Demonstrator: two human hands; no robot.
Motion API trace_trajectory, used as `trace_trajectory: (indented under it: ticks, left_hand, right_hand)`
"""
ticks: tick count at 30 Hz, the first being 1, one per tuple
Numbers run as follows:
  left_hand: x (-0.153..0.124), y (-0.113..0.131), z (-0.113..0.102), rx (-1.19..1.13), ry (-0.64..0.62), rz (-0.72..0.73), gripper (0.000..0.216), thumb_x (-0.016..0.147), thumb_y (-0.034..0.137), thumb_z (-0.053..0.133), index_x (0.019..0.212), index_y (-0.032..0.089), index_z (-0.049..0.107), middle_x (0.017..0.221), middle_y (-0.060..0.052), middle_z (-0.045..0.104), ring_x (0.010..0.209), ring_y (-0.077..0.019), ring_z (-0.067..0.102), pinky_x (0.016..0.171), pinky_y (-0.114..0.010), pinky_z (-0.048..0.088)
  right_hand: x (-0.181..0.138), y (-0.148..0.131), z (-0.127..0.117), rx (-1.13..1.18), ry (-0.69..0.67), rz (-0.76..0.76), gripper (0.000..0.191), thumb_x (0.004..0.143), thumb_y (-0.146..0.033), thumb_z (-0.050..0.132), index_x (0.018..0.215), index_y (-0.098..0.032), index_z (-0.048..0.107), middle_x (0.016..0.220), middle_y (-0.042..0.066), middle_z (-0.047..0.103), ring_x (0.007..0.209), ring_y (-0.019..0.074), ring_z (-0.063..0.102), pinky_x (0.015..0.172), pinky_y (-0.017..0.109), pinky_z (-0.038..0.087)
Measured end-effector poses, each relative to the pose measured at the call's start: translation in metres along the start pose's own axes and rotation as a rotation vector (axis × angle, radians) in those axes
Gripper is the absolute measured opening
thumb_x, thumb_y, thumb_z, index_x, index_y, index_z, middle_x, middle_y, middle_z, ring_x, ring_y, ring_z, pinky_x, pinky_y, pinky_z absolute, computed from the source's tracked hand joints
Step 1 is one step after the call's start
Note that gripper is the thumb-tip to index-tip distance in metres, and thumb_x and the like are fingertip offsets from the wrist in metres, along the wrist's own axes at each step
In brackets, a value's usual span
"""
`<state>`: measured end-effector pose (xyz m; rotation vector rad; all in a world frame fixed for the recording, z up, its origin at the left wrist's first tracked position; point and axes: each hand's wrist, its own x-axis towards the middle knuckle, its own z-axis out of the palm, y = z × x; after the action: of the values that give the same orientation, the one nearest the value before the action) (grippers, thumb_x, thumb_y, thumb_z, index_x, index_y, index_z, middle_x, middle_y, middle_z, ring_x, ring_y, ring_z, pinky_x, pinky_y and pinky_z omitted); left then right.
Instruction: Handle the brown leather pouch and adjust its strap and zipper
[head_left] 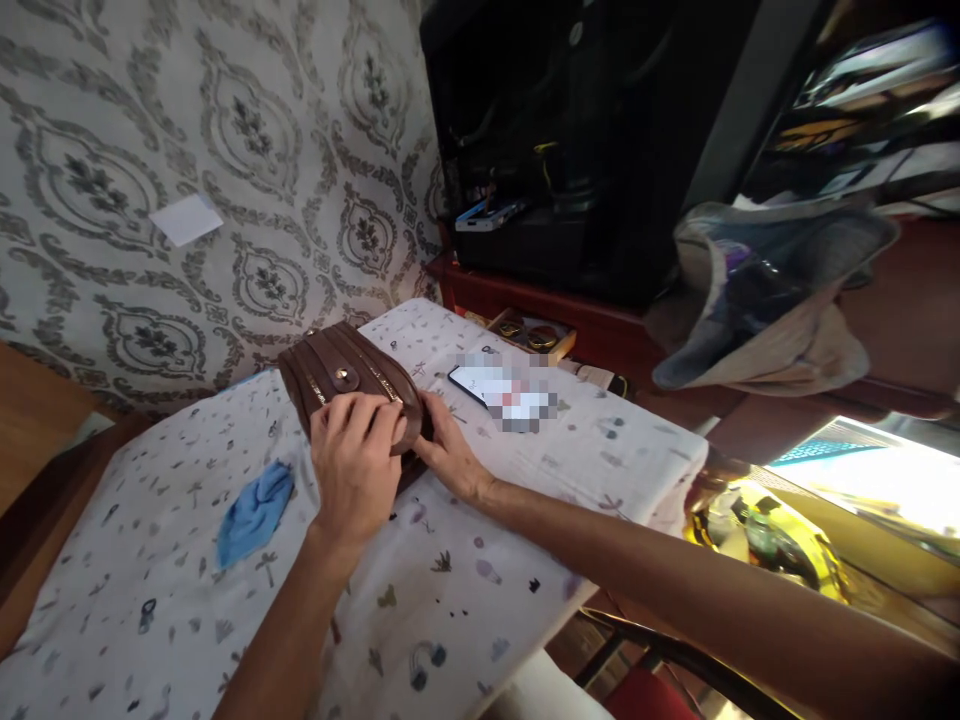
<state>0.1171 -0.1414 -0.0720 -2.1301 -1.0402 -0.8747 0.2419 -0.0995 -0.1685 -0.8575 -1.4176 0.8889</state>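
Observation:
A brown ribbed leather bag point(341, 368) with a round metal snap lies on a table covered by a white printed cloth point(172, 600). My left hand point(352, 470) lies over the bag's near edge, fingers curled onto its flap. My right hand point(450, 455) grips the bag's near right corner, fingertips tucked under the flap. A crumpled blue cloth point(253, 512) lies on the table to the left of my left hand.
A phone point(504, 392) with a lit screen lies to the right of the bag. Behind it stand a small open box point(532, 335) and a black cabinet point(570, 140). A grey bag point(765, 300) hangs at right. A patterned wall point(187, 150) backs the table.

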Motion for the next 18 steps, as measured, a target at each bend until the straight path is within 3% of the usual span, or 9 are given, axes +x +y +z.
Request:
trace_trajectory:
  ticks: [6,18]
  left_hand:
    - [-0.0020,-0.0036,0.0056,-0.153,0.037,-0.158,0.007,0.092,0.018,0.062,0.087,0.023,0.065,0.095,-0.006,0.073,0.094,-0.0264,0.061,0.081,-0.042,0.042]
    - [-0.0026,0.0010,0.0068,-0.173,0.012,-0.141,0.008,0.094,0.020,0.059,0.088,0.023,0.062,0.092,-0.005,0.072,0.091,-0.0252,0.060,0.085,-0.043,0.040]
  right_hand:
    - [-0.0010,-0.0012,0.0012,-0.029,0.009,0.022,0.069,0.088,-0.070,0.063,0.140,-0.026,0.052,0.137,0.011,0.060,0.131,0.0308,0.054,0.117,0.052,0.040]
    - [-0.0030,0.0023,0.0030,-0.042,0.012,0.027,0.067,0.090,-0.068,0.063,0.141,-0.027,0.050,0.140,0.010,0.059,0.133,0.0300,0.054,0.117,0.051,0.041]
